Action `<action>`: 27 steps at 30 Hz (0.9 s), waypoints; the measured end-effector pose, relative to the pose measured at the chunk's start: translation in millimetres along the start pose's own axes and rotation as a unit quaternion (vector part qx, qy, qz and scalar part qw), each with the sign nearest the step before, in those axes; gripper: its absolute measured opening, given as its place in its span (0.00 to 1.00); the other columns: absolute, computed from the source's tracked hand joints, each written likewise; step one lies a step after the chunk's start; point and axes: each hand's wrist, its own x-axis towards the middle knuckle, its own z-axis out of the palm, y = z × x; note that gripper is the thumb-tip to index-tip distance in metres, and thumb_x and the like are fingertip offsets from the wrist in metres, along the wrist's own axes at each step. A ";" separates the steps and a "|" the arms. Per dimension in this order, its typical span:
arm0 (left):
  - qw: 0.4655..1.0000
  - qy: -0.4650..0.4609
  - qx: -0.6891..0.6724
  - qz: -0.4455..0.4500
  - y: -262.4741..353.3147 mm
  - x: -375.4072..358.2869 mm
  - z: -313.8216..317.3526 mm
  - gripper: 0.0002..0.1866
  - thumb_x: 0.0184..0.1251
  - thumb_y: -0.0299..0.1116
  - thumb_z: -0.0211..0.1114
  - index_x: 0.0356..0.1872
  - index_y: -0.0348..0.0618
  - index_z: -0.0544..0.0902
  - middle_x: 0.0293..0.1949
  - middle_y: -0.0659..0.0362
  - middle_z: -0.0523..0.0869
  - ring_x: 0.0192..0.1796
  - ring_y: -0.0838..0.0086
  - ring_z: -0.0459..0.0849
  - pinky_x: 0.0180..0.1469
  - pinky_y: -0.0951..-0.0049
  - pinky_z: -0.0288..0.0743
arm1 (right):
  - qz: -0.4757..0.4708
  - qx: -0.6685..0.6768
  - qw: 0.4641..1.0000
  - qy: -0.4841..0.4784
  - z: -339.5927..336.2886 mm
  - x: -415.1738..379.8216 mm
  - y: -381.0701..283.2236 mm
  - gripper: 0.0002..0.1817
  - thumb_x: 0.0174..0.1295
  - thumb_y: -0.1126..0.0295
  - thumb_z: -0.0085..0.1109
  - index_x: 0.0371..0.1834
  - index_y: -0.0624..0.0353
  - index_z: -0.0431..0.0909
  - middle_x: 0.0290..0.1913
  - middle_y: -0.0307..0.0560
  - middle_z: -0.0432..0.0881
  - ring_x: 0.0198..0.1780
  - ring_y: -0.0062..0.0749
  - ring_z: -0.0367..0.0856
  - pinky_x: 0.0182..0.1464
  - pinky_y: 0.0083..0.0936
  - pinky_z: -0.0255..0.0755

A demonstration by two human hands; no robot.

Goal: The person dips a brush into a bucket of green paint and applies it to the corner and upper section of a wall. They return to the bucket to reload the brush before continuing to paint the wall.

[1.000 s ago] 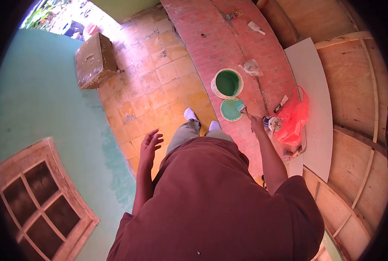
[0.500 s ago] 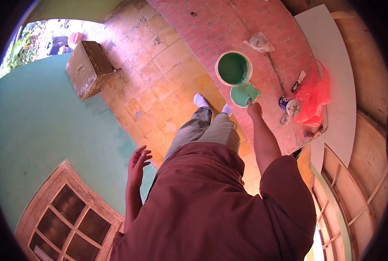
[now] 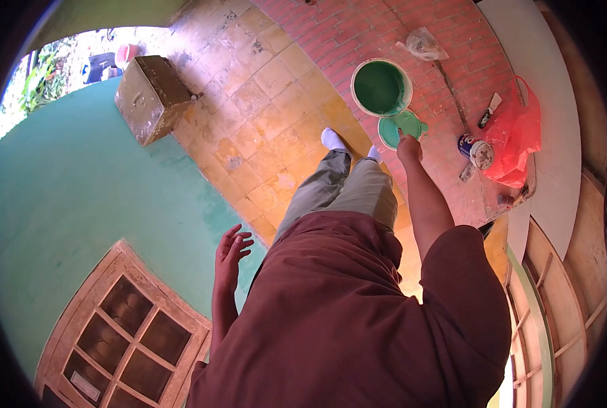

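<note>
A white-rimmed bucket [image 3: 407,97] of dark green paint stands on the red brick-patterned surface [image 3: 344,41]. Just below it in view is a smaller round container [image 3: 384,139] with lighter green paint. My right hand [image 3: 409,148] reaches over this container's near edge, fingers closed. What they grip is too small to make out. My left hand [image 3: 230,253] hangs in the air near the green wall, fingers apart and holding nothing.
Right of the containers are a blue-and-white can [image 3: 481,156], a red plastic bag [image 3: 517,139] and a scraper-like tool [image 3: 490,110]. A clear plastic bag [image 3: 426,45] lies farther back. A brown box [image 3: 152,98] stands by the green wall [image 3: 106,183]; a wooden-framed window [image 3: 123,326] is lower left.
The camera view has shifted, so the scene sits farther right. My right hand has moved slightly farther over the smaller container. My left hand stays open.
</note>
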 end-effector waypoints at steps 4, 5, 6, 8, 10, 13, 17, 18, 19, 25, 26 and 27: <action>1.000 -0.010 0.005 0.002 2.1 0.0 6.6 0.23 0.67 0.39 0.51 0.60 0.41 0.64 0.48 0.55 0.77 0.49 0.70 0.76 0.50 0.70 0.69 | -0.088 0.046 0.995 0.001 -5.1 -8.5 13.5 0.14 0.62 0.61 0.44 0.48 0.42 0.76 0.40 0.59 0.79 0.45 0.52 0.77 0.46 0.42 0.70; 1.000 -0.010 0.009 0.002 2.5 -0.1 7.9 0.23 0.67 0.39 0.51 0.60 0.41 0.64 0.48 0.56 0.77 0.49 0.70 0.76 0.50 0.70 0.69 | -0.099 0.042 0.994 -0.007 -3.7 -7.0 17.9 0.14 0.61 0.65 0.46 0.48 0.38 0.76 0.41 0.58 0.78 0.45 0.50 0.77 0.46 0.41 0.70; 1.000 -0.010 0.014 0.002 2.7 -0.1 9.0 0.23 0.67 0.39 0.51 0.60 0.41 0.64 0.48 0.56 0.77 0.49 0.70 0.77 0.50 0.70 0.69 | -0.110 0.037 0.993 -0.015 -3.5 -7.4 20.6 0.17 0.59 0.69 0.47 0.48 0.33 0.76 0.42 0.56 0.78 0.45 0.49 0.77 0.46 0.41 0.71; 1.000 -0.011 0.012 0.003 -0.2 1.3 10.1 0.23 0.67 0.39 0.52 0.60 0.41 0.65 0.48 0.56 0.78 0.49 0.70 0.77 0.50 0.70 0.69 | -0.093 -0.014 0.996 -0.012 -4.3 -10.2 24.0 0.17 0.59 0.69 0.47 0.49 0.33 0.76 0.45 0.52 0.77 0.48 0.45 0.76 0.47 0.39 0.71; 1.000 -0.010 0.011 0.005 -1.5 1.4 11.7 0.23 0.67 0.39 0.52 0.60 0.42 0.66 0.47 0.56 0.78 0.48 0.70 0.77 0.50 0.71 0.69 | -0.077 -0.065 0.995 -0.009 -5.4 -12.6 27.7 0.17 0.59 0.69 0.48 0.49 0.33 0.75 0.48 0.48 0.75 0.51 0.41 0.75 0.49 0.36 0.72; 1.000 -0.015 0.022 0.003 -2.2 0.6 14.5 0.23 0.67 0.39 0.52 0.60 0.42 0.66 0.48 0.56 0.78 0.49 0.70 0.77 0.50 0.71 0.69 | -0.075 -0.091 0.993 0.001 -7.1 -16.3 33.3 0.18 0.60 0.69 0.47 0.50 0.30 0.75 0.49 0.47 0.73 0.51 0.41 0.75 0.49 0.36 0.72; 0.999 -0.023 0.026 0.002 -6.5 0.1 15.6 0.22 0.67 0.39 0.52 0.60 0.42 0.66 0.48 0.56 0.78 0.49 0.71 0.77 0.50 0.71 0.69 | -0.048 -0.076 0.995 -0.045 -16.6 -21.7 31.0 0.18 0.59 0.68 0.47 0.51 0.32 0.75 0.45 0.50 0.77 0.47 0.42 0.77 0.45 0.38 0.73; 0.999 -0.024 0.026 0.002 -7.4 -0.2 16.0 0.22 0.67 0.39 0.52 0.60 0.41 0.66 0.48 0.56 0.78 0.49 0.71 0.77 0.50 0.71 0.69 | -0.044 -0.074 0.995 -0.059 -16.2 -23.0 29.2 0.17 0.60 0.66 0.47 0.52 0.33 0.74 0.44 0.50 0.78 0.46 0.42 0.78 0.44 0.38 0.73; 0.999 -0.025 0.028 0.003 -8.0 -0.3 16.3 0.22 0.67 0.39 0.52 0.60 0.41 0.66 0.48 0.56 0.78 0.49 0.71 0.77 0.50 0.71 0.69 | -0.042 -0.072 0.995 -0.060 -13.9 -23.8 27.1 0.17 0.60 0.66 0.47 0.52 0.33 0.74 0.44 0.50 0.78 0.46 0.42 0.78 0.44 0.38 0.73; 0.999 -0.023 0.033 0.003 -10.1 -3.7 20.3 0.22 0.67 0.39 0.52 0.59 0.41 0.67 0.48 0.56 0.78 0.49 0.71 0.77 0.50 0.71 0.69 | -0.027 0.017 0.998 -0.047 11.9 -11.3 25.2 0.14 0.61 0.59 0.45 0.46 0.45 0.77 0.39 0.52 0.81 0.44 0.44 0.79 0.43 0.38 0.73; 0.999 -0.024 0.034 0.003 -10.7 -4.6 20.9 0.22 0.67 0.39 0.52 0.59 0.41 0.67 0.48 0.56 0.78 0.49 0.71 0.77 0.50 0.71 0.69 | -0.023 0.038 0.999 -0.023 31.8 6.1 35.3 0.15 0.61 0.58 0.46 0.44 0.50 0.77 0.36 0.53 0.81 0.40 0.43 0.81 0.40 0.38 0.74; 0.999 -0.027 0.036 0.002 -11.4 -5.4 21.4 0.22 0.67 0.39 0.52 0.59 0.41 0.67 0.48 0.56 0.78 0.49 0.71 0.77 0.49 0.71 0.69 | -0.018 0.058 0.998 0.001 44.9 18.6 41.3 0.16 0.60 0.57 0.46 0.42 0.55 0.77 0.33 0.54 0.82 0.36 0.42 0.82 0.36 0.38 0.75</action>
